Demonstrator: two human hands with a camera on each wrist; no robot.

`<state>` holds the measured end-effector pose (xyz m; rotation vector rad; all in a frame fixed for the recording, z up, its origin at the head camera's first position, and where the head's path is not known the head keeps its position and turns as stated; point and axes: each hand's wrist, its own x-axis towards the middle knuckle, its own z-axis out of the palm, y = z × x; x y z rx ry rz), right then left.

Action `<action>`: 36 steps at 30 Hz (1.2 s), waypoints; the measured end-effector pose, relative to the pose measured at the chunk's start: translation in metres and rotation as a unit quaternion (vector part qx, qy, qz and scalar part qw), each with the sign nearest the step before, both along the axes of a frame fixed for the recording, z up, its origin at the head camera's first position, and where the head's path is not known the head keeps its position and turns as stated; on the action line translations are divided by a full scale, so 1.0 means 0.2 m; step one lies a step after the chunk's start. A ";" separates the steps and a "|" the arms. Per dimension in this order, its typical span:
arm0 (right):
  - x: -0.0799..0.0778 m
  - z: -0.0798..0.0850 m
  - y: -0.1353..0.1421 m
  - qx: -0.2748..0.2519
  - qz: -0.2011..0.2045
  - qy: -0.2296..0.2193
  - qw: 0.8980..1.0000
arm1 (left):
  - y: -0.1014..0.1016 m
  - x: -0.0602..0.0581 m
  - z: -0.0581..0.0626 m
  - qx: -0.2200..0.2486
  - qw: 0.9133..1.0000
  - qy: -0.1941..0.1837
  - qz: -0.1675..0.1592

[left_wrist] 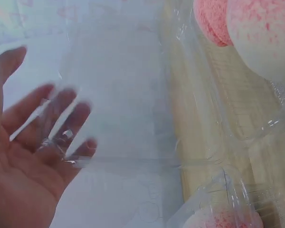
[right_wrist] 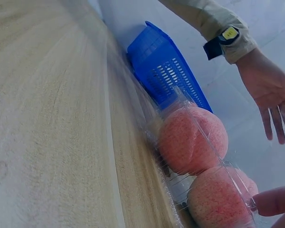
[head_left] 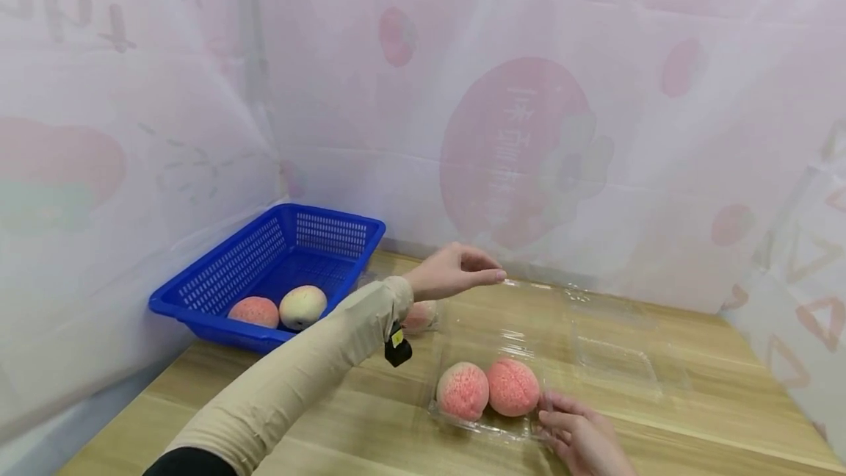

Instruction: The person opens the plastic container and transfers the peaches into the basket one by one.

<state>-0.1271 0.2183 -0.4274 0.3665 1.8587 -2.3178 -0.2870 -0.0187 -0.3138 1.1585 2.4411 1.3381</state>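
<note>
Two pink peaches (head_left: 487, 388) sit side by side in a clear plastic clamshell box (head_left: 476, 429) on the table. My right hand (head_left: 581, 433) grips the box's near right edge, its thumb (right_wrist: 275, 201) on the rim beside a peach. Above the far side of the box is my left hand (head_left: 456, 272). Its palm and spread fingers show in the left wrist view, with the thumb held apart. The raised transparent lid (left_wrist: 123, 104) stands against those fingers, its corner overlapping them.
A blue basket (head_left: 225, 263) at the left holds a pink peach (head_left: 254, 311) and a paler one (head_left: 302, 307). Behind the left wrist, another clear box holds a peach (head_left: 420, 316). Another clear plastic box (head_left: 615, 358) lies at the right. Printed sheets (head_left: 648, 131) enclose the wooden table.
</note>
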 end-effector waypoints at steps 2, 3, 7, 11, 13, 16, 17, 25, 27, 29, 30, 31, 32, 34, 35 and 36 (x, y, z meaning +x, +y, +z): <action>0.00 0.00 0.00 0.000 0.001 -0.003 1.000 | -0.03 0.04 -0.01 0.023 0.999 0.014 0.041; 0.00 -0.01 0.00 -0.002 0.000 -0.003 1.000 | -0.04 0.06 -0.01 0.036 0.997 0.021 0.060; 0.00 -0.01 0.01 -0.008 -0.006 -0.006 1.000 | -0.10 0.18 -0.04 0.084 0.988 0.044 0.118; 0.00 -0.01 0.01 -0.018 -0.019 -0.008 1.000 | -0.14 0.32 -0.11 0.097 0.987 0.026 0.122; 0.00 0.00 0.02 -0.026 -0.024 -0.008 0.999 | -0.15 0.37 -0.16 0.094 0.989 0.005 0.114; 0.01 0.00 0.02 -0.033 -0.026 -0.009 0.999 | -0.16 0.45 -0.24 0.095 0.990 -0.023 0.106; 0.01 0.00 0.03 -0.034 -0.027 -0.010 0.999 | -0.16 0.47 -0.27 0.099 0.989 -0.029 0.106; 0.00 0.00 0.03 -0.035 -0.033 -0.024 0.999 | -0.13 0.55 -0.40 0.156 0.976 -0.093 0.116; 0.00 0.00 0.03 -0.037 -0.027 -0.025 0.999 | -0.12 0.56 -0.41 0.159 0.976 -0.101 0.113; 0.00 -0.01 0.03 -0.036 -0.022 -0.025 0.999 | -0.11 0.57 -0.42 0.159 0.976 -0.105 0.109; 0.00 -0.01 0.03 -0.036 -0.019 -0.025 0.999 | -0.10 0.57 -0.43 0.155 0.976 -0.104 0.108; 0.00 -0.01 0.03 -0.036 -0.014 -0.024 0.999 | -0.10 0.57 -0.43 0.152 0.977 -0.103 0.106; 0.00 -0.01 0.04 -0.037 -0.010 -0.024 0.999 | -0.09 0.57 -0.44 0.147 0.978 -0.103 0.105; 0.00 -0.02 0.04 -0.040 -0.001 -0.024 0.999 | -0.09 0.57 -0.45 0.138 0.980 -0.098 0.101; 0.00 -0.02 0.04 -0.042 0.003 -0.025 0.999 | -0.08 0.57 -0.45 0.131 0.982 -0.094 0.100; 0.00 -0.02 0.04 -0.044 0.008 -0.026 0.999 | -0.08 0.57 -0.46 0.123 0.983 -0.089 0.100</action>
